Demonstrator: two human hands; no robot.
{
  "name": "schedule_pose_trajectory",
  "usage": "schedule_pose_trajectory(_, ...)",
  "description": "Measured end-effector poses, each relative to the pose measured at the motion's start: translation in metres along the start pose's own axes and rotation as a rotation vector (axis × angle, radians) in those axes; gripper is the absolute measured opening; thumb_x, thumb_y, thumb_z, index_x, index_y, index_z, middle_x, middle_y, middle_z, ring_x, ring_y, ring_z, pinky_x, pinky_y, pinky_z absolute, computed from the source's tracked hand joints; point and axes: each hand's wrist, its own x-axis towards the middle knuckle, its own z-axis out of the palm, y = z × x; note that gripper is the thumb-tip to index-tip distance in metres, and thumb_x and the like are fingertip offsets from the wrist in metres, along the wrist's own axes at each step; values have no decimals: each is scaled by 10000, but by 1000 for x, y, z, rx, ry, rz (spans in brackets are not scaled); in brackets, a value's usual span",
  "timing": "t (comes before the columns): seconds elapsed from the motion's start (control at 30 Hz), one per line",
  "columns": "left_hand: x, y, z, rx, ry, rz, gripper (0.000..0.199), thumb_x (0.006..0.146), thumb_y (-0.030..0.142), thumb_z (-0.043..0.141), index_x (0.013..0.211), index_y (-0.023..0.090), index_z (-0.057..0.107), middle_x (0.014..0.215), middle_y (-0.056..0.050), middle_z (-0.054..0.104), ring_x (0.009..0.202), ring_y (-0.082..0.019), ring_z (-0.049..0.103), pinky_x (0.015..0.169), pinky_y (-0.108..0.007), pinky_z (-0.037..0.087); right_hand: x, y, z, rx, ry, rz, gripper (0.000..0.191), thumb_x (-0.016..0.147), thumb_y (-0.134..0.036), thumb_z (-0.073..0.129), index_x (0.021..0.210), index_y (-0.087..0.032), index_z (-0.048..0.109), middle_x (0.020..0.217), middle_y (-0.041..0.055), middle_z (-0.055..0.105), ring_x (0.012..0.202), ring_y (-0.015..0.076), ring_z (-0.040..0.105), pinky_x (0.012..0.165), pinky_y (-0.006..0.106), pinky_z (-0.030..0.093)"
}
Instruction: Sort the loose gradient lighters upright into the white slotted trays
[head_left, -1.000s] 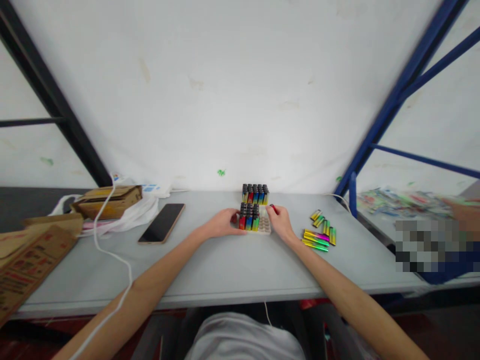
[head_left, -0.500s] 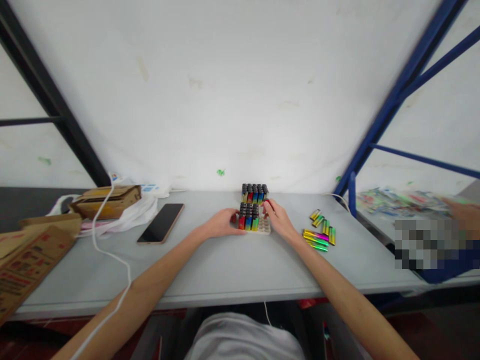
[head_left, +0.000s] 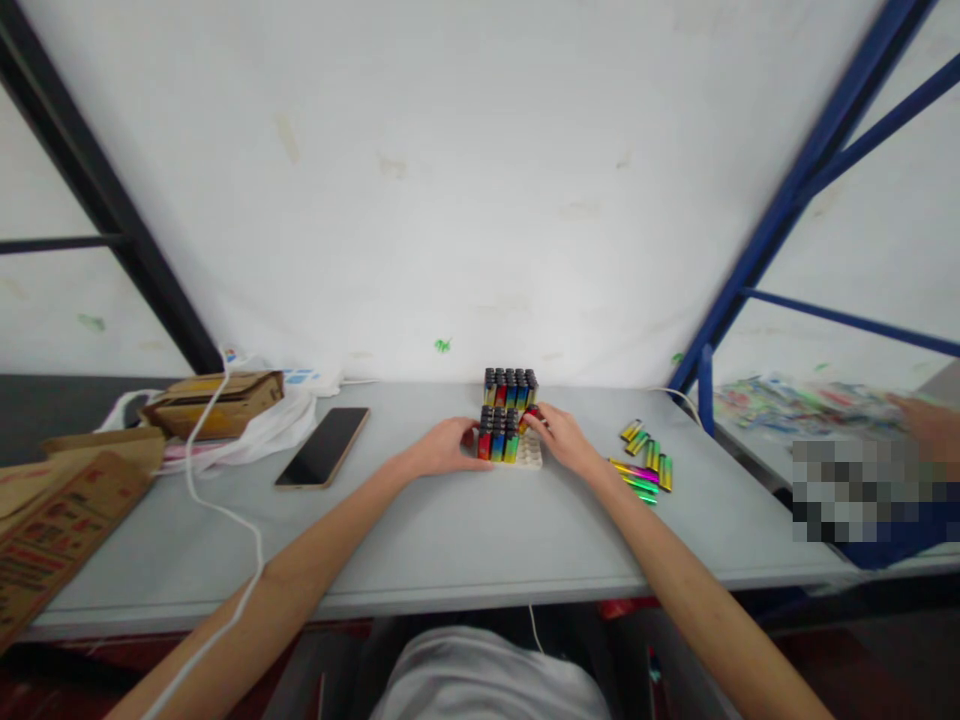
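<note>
A pale tray with round holes (head_left: 532,456) sits on the desk, its left part filled with upright shiny cylinders with black tops (head_left: 499,435) in red, blue and green. My left hand (head_left: 450,446) grips the left side of this tray, thumb at the front and fingers behind. Over the tray's right part, my right hand (head_left: 559,436) pinches a red and yellow cylinder with a dark top (head_left: 528,418), tilted above the holes. Directly behind stands another block of black-topped cylinders (head_left: 511,386). Whether these are batteries or lighters I cannot tell.
Loose gold, green and magenta cylinders (head_left: 645,468) lie right of my right forearm. A phone (head_left: 322,447), cardboard boxes (head_left: 217,403) and a white cable (head_left: 225,512) are on the left. Another person's hand (head_left: 930,430) is by blurred packets (head_left: 802,405) at far right, beyond a blue frame (head_left: 772,215).
My right hand has shifted slightly, and the red and yellow cylinder in it now shows more clearly, tilted over the tray. My left hand stays on the tray.
</note>
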Motion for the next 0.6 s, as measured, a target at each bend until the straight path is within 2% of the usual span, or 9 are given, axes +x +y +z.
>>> schedule_pose_trajectory(0.23, -1, 5, -5, 5, -22, 32, 585, 711, 646, 773, 1021, 154, 708, 868, -45, 703, 780, -230, 629, 705, -307, 462, 0, 0, 3, 27, -105, 5, 264, 1051, -436, 493, 1049, -224, 650, 911, 67, 751, 798, 226, 664, 761, 318, 509)
schedule_pose_trajectory(0.37, -1, 4, -6, 15, -31, 53, 576, 736, 647, 756, 1021, 148, 709, 870, -47, 701, 779, -227, 621, 708, -306, 455, 3, -3, -6, 6, -119, -27, 243, 1013, -410, 578, 1029, -200, 699, 985, 84, 772, 876, 228, 700, 818, 328, 526)
schedule_pose_trajectory(0.47, 0, 1, -5, 33, -28, 77, 579, 748, 656, 744, 1002, 137, 703, 876, -56, 699, 785, -230, 620, 716, -311, 462, -1, 0, -30, -31, -91, -11, 261, 1002, -391, 598, 1129, -192, 710, 1030, 90, 779, 930, 223, 718, 874, 340, 533)
schedule_pose_trajectory(0.53, 0, -1, -4, 50, -19, 80, 582, 746, 664, 740, 990, 137, 700, 876, -60, 698, 779, -232, 619, 715, -316, 467, -9, 9, -57, -122, -50, 60, 268, 1003, -372, 597, 1172, -195, 706, 1018, 93, 784, 931, 222, 728, 884, 340, 535)
schedule_pose_trajectory(0.6, 1, -2, -4, 65, -15, 81, 590, 741, 668, 740, 1001, 140, 699, 888, -68, 702, 783, -237, 623, 717, -321, 471, -21, 22, -87, -275, -41, 152, 230, 1000, -344, 597, 1113, -192, 727, 1012, 99, 787, 936, 225, 731, 873, 323, 532)
